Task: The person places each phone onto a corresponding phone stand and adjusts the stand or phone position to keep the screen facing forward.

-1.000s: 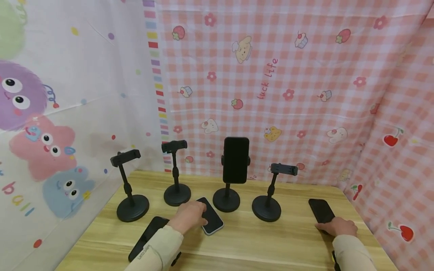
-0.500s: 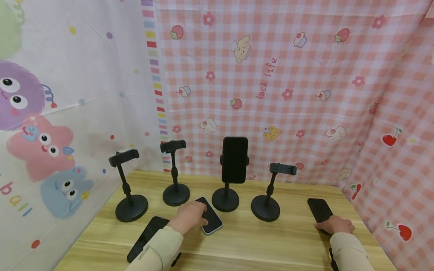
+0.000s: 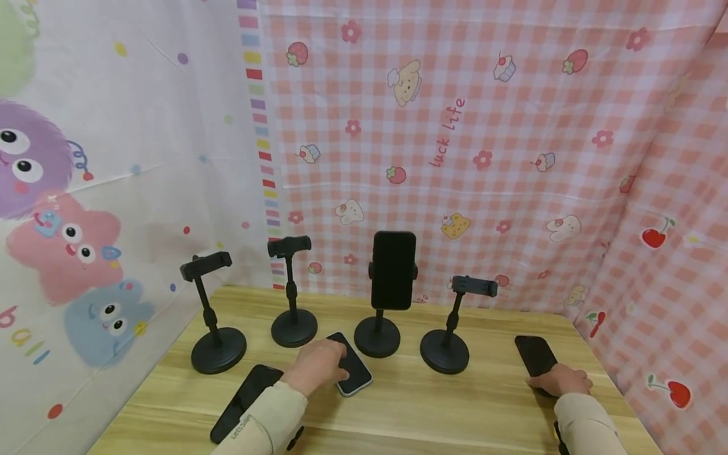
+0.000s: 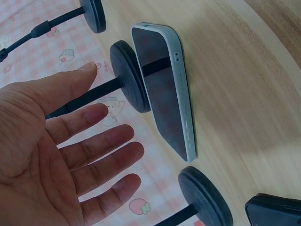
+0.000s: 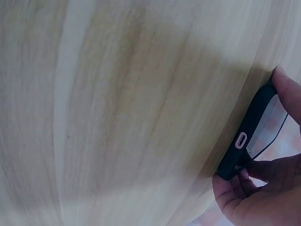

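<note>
My left hand (image 3: 318, 365), fingers loosely spread, hovers over a smartphone in a pale case (image 3: 357, 374) lying screen up on the table. In the left wrist view a gap shows between the fingertips and that phone (image 4: 162, 89). At the table's right side my right hand (image 3: 563, 380) holds the near end of a black smartphone (image 3: 534, 354). The right wrist view shows thumb and fingers pinching its two long edges, with the charging port (image 5: 241, 140) between them. That phone lies flat, screen up. Another black smartphone (image 3: 250, 395) is partly behind my left sleeve.
Black phone stands line the back of the wooden table (image 3: 443, 411): a far left one (image 3: 218, 351), a second (image 3: 294, 328) and a right one (image 3: 446, 351) have bare clamps. A middle stand (image 3: 378, 338) bears an upright phone (image 3: 394, 272). Patterned cloth (image 3: 483, 208) hangs behind.
My right hand's fingers have drawn in slightly about the black phone. The left hand stays over the pale-cased phone. The head view has shifted a little.
</note>
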`<control>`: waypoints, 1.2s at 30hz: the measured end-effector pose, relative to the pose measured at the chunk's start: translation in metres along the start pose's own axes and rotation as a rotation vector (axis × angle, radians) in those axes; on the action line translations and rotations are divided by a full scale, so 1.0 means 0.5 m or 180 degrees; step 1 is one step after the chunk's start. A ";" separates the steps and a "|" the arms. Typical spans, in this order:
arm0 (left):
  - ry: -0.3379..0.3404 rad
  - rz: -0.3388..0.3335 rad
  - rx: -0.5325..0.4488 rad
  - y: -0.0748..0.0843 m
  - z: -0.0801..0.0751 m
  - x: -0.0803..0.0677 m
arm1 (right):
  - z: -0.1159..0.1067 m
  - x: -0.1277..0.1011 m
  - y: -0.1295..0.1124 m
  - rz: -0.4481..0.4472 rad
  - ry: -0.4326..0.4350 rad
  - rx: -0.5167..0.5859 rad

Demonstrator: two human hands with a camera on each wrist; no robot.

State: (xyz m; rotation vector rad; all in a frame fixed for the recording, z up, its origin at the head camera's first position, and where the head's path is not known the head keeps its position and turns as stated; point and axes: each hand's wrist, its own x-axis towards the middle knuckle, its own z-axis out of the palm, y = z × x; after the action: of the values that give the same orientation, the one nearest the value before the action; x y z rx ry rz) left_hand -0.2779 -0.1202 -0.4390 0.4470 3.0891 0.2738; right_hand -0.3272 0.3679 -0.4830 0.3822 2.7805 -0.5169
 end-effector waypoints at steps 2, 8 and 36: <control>-0.0008 -0.0008 -0.0008 -0.001 0.002 0.000 | -0.001 -0.001 0.000 -0.0016 -0.0016 -0.0025; 0.0007 0.0007 0.0016 -0.002 0.000 -0.002 | -0.001 -0.003 -0.005 0.0082 -0.0083 -0.0008; 0.0028 0.0025 -0.0033 0.007 -0.005 0.002 | 0.003 0.006 0.004 -0.0184 0.0040 -0.0292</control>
State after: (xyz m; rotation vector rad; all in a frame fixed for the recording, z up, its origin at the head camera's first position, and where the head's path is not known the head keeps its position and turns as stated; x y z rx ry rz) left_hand -0.2781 -0.1172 -0.4357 0.4590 3.0936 0.2924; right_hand -0.3291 0.3696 -0.4860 0.2865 2.8222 -0.3994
